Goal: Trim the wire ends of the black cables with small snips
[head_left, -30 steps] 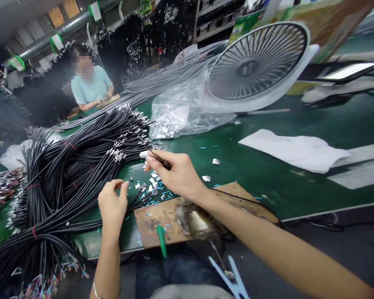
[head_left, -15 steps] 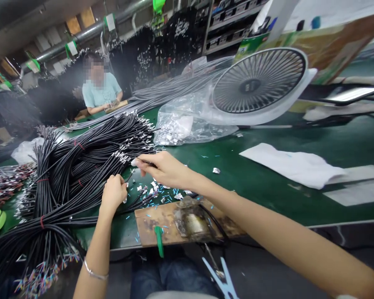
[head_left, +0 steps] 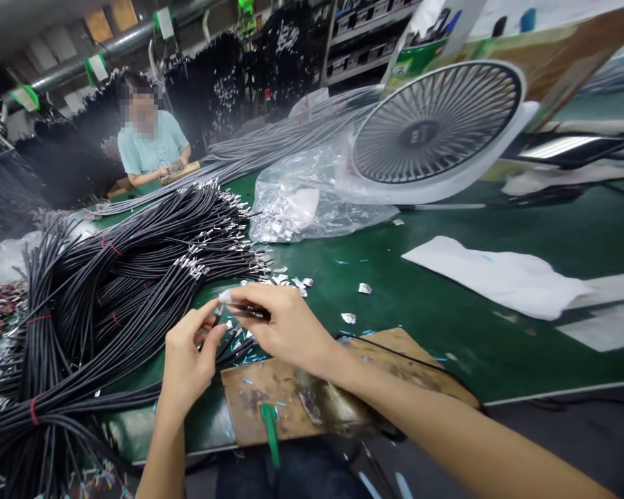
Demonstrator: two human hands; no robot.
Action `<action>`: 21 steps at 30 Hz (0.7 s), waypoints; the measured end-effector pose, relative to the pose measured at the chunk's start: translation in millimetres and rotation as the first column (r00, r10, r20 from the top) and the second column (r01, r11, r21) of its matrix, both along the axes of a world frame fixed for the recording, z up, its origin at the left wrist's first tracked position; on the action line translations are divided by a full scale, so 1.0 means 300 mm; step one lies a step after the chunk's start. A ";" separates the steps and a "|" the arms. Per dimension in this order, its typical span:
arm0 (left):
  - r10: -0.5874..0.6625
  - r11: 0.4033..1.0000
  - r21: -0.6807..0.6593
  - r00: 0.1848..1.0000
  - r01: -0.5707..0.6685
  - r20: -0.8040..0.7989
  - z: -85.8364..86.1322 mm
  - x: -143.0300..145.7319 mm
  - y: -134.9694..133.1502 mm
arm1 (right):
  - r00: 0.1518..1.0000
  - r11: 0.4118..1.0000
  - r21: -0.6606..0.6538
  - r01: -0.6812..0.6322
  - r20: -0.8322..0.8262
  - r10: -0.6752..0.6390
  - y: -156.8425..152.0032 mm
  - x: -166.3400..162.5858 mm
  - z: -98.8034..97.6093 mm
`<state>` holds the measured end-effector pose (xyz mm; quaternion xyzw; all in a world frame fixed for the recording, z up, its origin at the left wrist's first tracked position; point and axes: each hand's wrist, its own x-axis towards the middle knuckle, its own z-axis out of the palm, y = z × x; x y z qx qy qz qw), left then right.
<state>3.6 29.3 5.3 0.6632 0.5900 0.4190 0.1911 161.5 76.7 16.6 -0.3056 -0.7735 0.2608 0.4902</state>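
Observation:
My left hand (head_left: 190,357) is closed in a pinch on the end of a black cable (head_left: 217,320), near the table's front edge. Touching or nearly touching its fingertips is my right hand (head_left: 286,326), curled around a dark slender tool (head_left: 254,311) whose kind I cannot make out. A white covering (head_left: 224,296) wraps a fingertip of the right hand. Bundles of black cables (head_left: 135,270) with silvery stripped ends lie to the left, some tied with red bands. Blue bits and foil scraps (head_left: 291,281) are scattered around the hands.
A stained wooden board (head_left: 254,402) with a green clamp (head_left: 269,433) sits at the front edge. Behind are a clear plastic bag (head_left: 322,201) and a round fan (head_left: 437,125). White cloth (head_left: 494,274) lies right. A person (head_left: 153,142) works across the table.
My hands have come together, the right moving down toward the left. The left hand has turned, showing its thumb and finger pinching. The view has shifted slightly.

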 end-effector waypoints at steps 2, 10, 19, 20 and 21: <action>0.044 0.999 -0.005 0.994 -0.043 0.103 -0.002 0.003 -0.009 | 1.000 1.000 0.020 -0.017 -0.017 0.017 -0.002 -0.003 -0.006; 0.132 0.991 -0.022 0.955 -0.131 0.267 0.013 0.028 -0.034 | 0.984 0.986 -0.143 -0.090 -0.163 0.067 -0.024 -0.015 0.011; 0.129 0.983 -0.174 0.905 -0.062 0.405 0.028 0.024 -0.040 | 0.972 0.945 -0.265 -0.193 -0.183 0.147 -0.037 -0.014 0.024; 0.117 0.979 -0.204 0.895 -0.030 0.430 0.027 0.019 -0.041 | 0.971 0.941 -0.273 -0.199 -0.181 0.153 -0.037 -0.015 0.021; 0.105 0.973 -0.230 0.884 0.003 0.456 0.026 0.014 -0.042 | 0.971 0.939 -0.277 -0.202 -0.179 0.156 -0.036 -0.015 0.018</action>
